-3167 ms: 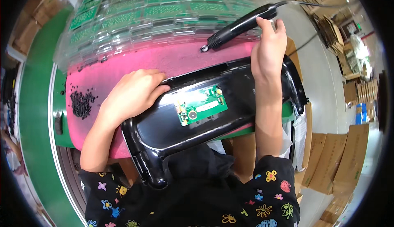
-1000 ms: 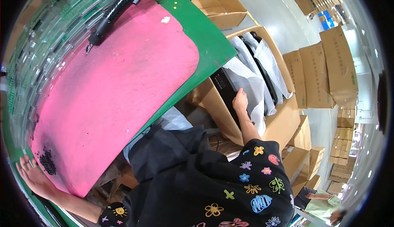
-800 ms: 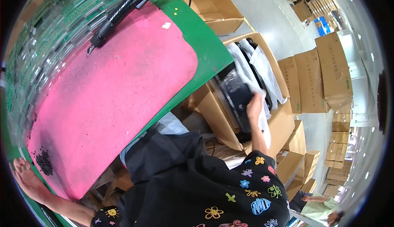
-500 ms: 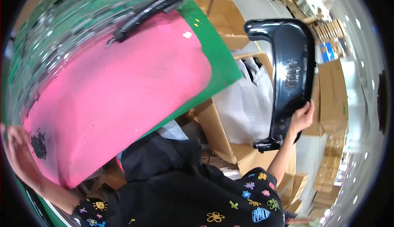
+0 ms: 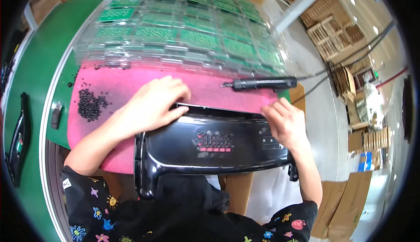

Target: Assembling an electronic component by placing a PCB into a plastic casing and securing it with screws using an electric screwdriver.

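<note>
A glossy black plastic housing (image 5: 188, 152) with a slotted grille in its middle lies across the near edge of the pink mat (image 5: 201, 89), close to my body. My left hand (image 5: 153, 104) is closed on its far edge, left of centre, with the thumb on the near face. Toward the right end, my right hand (image 5: 286, 121) has its fingers curled at the same far edge. Beyond the housing rests a black electric screwdriver (image 5: 264, 83), its bit pointing left. A pile of small black screws (image 5: 91, 106) sits on the mat by my left forearm.
Stacked clear plastic trays (image 5: 175, 32) with green circuit boards stand behind the mat. On the green table surface (image 5: 39, 67) at left lie a small dark tool (image 5: 56, 117) and a curved black part (image 5: 19, 141). An open cardboard box (image 5: 238, 194) stands below the housing.
The housing has come from the right side onto the mat's near edge and turned lengthwise across it. My left hand has moved from the screws to the housing's edge. My view has turned.
</note>
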Available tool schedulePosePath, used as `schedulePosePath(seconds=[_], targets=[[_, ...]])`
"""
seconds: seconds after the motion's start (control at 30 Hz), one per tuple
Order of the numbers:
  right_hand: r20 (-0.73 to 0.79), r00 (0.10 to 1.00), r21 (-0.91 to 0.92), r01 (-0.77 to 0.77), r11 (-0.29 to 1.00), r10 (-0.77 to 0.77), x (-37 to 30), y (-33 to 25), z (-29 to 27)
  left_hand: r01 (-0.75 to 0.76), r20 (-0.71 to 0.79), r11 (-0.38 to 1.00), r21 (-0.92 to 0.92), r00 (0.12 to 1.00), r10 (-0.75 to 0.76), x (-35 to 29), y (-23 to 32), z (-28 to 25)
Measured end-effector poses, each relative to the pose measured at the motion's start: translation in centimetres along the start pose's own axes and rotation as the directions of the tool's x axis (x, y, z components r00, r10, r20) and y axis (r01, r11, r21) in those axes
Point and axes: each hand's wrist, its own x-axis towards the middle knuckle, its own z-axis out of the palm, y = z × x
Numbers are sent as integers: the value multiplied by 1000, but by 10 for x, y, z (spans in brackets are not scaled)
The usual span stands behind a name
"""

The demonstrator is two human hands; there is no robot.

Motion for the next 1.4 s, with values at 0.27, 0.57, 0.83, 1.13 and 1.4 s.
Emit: schedulePosePath(seconds=[0.27,0.57,0.83,1.13,1.4], targets=[[-278,959,33,65,997,-53,182,8,55,92,-143,992,82,986,-79,-12,-19,2],[14,955,-48,-295,954,296,300,61,157,65,-65,992,-110,995,-72,-7,-33,-5],[136,972,33,-200,979,194,294,72,149,92,-83,985,-144,991,-105,-6,-35,-6],[165,946,205,-310,928,280,281,71,155,119,-71,956,-267,987,-143,-3,-35,-3],[211,935,63,-305,950,286,287,49,135,96,-96,956,-276,987,-127,-2,-34,-2]])
